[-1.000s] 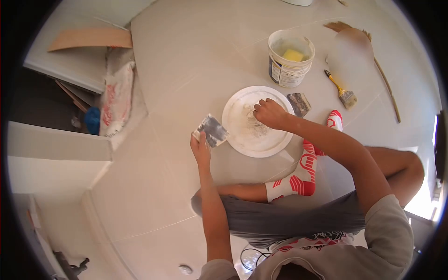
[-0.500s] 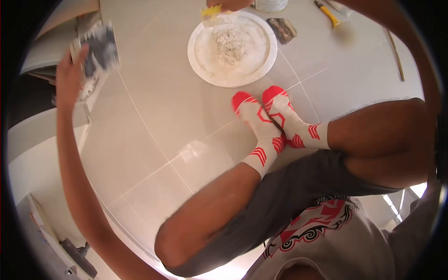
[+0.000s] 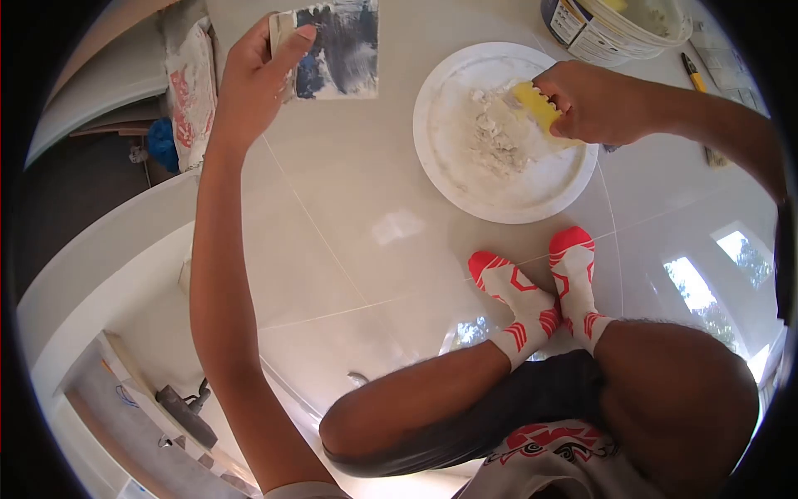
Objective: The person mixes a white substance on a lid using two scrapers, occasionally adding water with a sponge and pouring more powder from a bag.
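Observation:
My left hand (image 3: 259,79) is closed on a wide, flat scraper (image 3: 345,50) with a dark, rectangular face smeared with white paste, its thumb lying along the near edge. Over the right side of a round white tray (image 3: 438,179), my right hand (image 3: 603,104) grips a yellow putty scraper (image 3: 539,108). A lumpy heap of whitish paste (image 3: 499,141) lies mid-tray, and the scraper's lower edge is right beside it. The fingers hide part of the yellow scraper.
A white bucket (image 3: 611,37) stands behind the tray. Toward the right lie a yellow-and-black handled tool (image 3: 692,73) and a brush (image 3: 716,157). A paste-stained bag (image 3: 193,91) rests at the left by a blue bundle (image 3: 163,145). My socked feet (image 3: 532,287) are just below the tray.
The view has shifted, so the tray sits farther right and lower and the bucket shows more. My right hand has moved from the tray's far rim to its right side; both hands keep their scrapers.

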The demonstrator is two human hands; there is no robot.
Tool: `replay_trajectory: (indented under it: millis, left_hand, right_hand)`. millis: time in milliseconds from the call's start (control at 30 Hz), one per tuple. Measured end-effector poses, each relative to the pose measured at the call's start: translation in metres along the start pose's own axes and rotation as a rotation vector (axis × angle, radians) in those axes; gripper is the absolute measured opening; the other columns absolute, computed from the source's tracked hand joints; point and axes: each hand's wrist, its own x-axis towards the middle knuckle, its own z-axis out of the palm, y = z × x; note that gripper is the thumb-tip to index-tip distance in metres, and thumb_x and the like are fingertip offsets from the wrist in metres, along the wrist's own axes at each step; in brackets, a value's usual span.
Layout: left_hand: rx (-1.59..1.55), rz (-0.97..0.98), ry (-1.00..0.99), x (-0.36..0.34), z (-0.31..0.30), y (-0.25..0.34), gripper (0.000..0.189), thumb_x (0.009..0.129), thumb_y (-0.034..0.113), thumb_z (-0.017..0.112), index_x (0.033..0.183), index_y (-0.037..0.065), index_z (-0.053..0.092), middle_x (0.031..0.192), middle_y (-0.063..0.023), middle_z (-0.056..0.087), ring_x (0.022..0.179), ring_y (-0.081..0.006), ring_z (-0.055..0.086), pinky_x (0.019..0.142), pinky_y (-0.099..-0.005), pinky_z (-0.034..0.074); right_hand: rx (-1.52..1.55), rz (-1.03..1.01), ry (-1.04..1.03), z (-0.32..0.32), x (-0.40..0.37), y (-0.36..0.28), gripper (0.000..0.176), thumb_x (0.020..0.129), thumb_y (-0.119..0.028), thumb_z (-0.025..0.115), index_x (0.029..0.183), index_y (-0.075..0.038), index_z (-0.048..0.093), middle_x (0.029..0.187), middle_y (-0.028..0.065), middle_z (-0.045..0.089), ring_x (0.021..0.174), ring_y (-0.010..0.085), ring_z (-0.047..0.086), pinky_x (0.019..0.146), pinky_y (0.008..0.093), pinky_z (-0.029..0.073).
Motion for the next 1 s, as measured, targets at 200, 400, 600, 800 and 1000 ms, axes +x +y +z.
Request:
replay_trajectory:
  millis: [200,400,600,800,1000]
  left_hand:
    - [-0.198,-0.181,-0.043,-0.020,0.025,-0.005,0.025,0.088,0.026,0.060,0.076,0.007,0.050,0.060,0.0088,0.039,0.053,0.0000,0.031,0.045,-0.0196,0.025]
    - [-0.417,-0.325,0.117,-0.077,0.059,0.000,0.021,0.087,0.024,0.062,0.080,0.007,0.052,0.065,0.0079,0.041,0.056,-0.0006,0.034,0.047,-0.0182,0.027]
    - [-0.556,-0.507,0.399,-0.155,0.105,-0.018,0.024,0.089,0.023,0.059,0.076,0.008,0.046,0.063,0.0064,0.038,0.055,-0.0026,0.033,0.047,-0.0202,0.029]
    - [-0.713,-0.561,0.395,-0.183,0.109,-0.014,0.020,0.089,0.026,0.060,0.086,0.007,0.054,0.070,0.0063,0.045,0.060,-0.0024,0.039,0.052,-0.0191,0.033]
    - [-0.779,-0.463,0.398,-0.162,0.130,-0.054,0.024,0.088,0.024,0.059,0.085,0.002,0.052,0.072,0.0008,0.051,0.064,-0.0070,0.045,0.057,-0.0228,0.039]
  right_hand:
    - [0.490,0.145,0.155,0.038,0.005,0.014,0.027,0.078,-0.010,0.056,0.100,0.005,0.054,0.071,0.0091,0.057,0.062,0.0153,0.057,0.058,0.0301,0.047]
    - [0.788,0.196,0.289,0.089,-0.017,0.039,0.021,0.078,-0.011,0.059,0.092,0.003,0.058,0.073,0.0056,0.059,0.061,0.0111,0.055,0.056,0.0253,0.046]
    - [0.862,0.280,0.441,0.110,-0.037,0.050,0.015,0.082,-0.013,0.060,0.091,-0.001,0.060,0.072,0.0016,0.058,0.060,0.0080,0.054,0.055,0.0223,0.045]
    - [1.067,0.386,0.583,0.108,-0.060,0.019,0.020,0.082,-0.015,0.063,0.096,0.000,0.060,0.079,0.0047,0.061,0.065,0.0109,0.058,0.061,0.0254,0.052]
    - [1.131,0.542,0.590,0.145,-0.062,0.026,0.023,0.082,-0.011,0.063,0.101,0.001,0.059,0.089,0.0095,0.063,0.074,0.0176,0.063,0.062,0.0312,0.056]
